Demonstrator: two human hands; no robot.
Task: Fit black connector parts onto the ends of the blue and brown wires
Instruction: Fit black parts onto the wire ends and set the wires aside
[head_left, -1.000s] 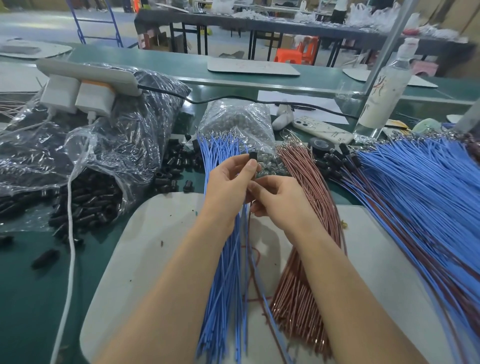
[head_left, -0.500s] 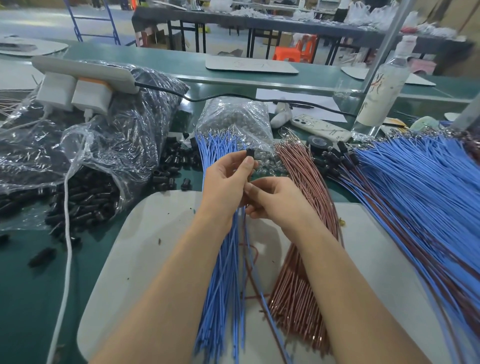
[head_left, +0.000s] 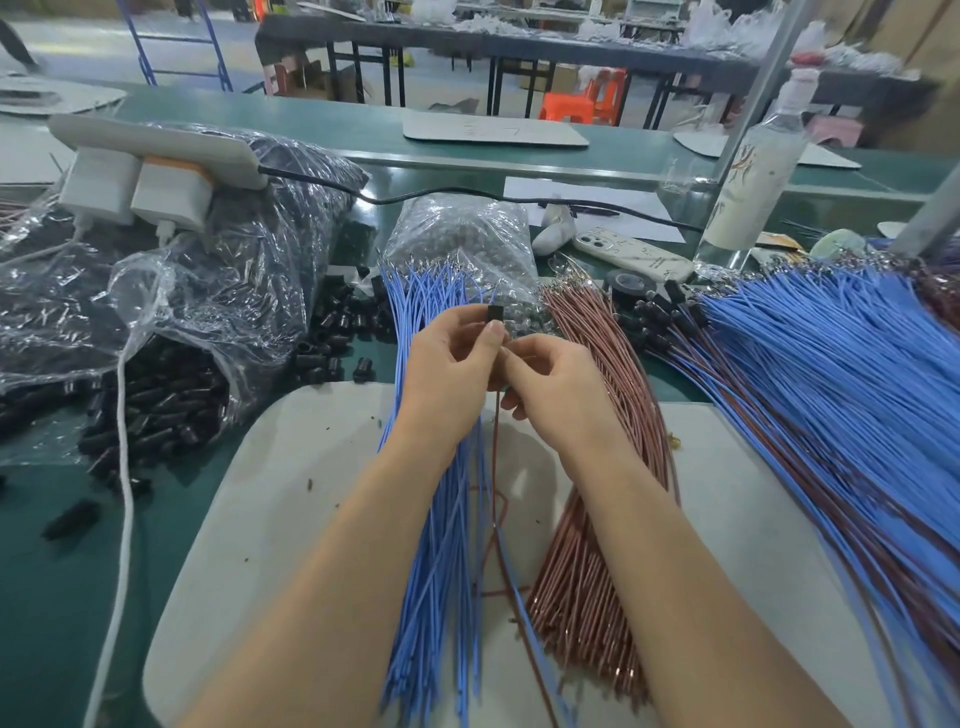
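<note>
My left hand (head_left: 453, 370) pinches a small black connector (head_left: 494, 314) between thumb and fingers, held upright above the wire bundles. Just to its right, my right hand (head_left: 558, 395) grips a brown wire (head_left: 497, 467) and a blue wire that hang down from under the connector. Beneath my left forearm a bundle of loose blue wires (head_left: 441, 519) lies on the grey mat (head_left: 270, 509). A bundle of brown wires (head_left: 597, 545) lies under my right forearm. Loose black connectors (head_left: 332, 338) are scattered beside a torn plastic bag (head_left: 171, 332) on the left.
A large pile of finished blue and brown wire pairs (head_left: 831, 415) fans out on the right. Behind the hands are a clear bag of metal parts (head_left: 462, 234), a phone (head_left: 634, 254), a tape roll (head_left: 631, 283) and a bottle (head_left: 748, 192). A power strip (head_left: 156, 150) with a white cable (head_left: 122, 467) rests at left.
Both hands stay together over the bundles. The connector remains pinched in my left hand while my right fingers shift slightly on the wires below it.
</note>
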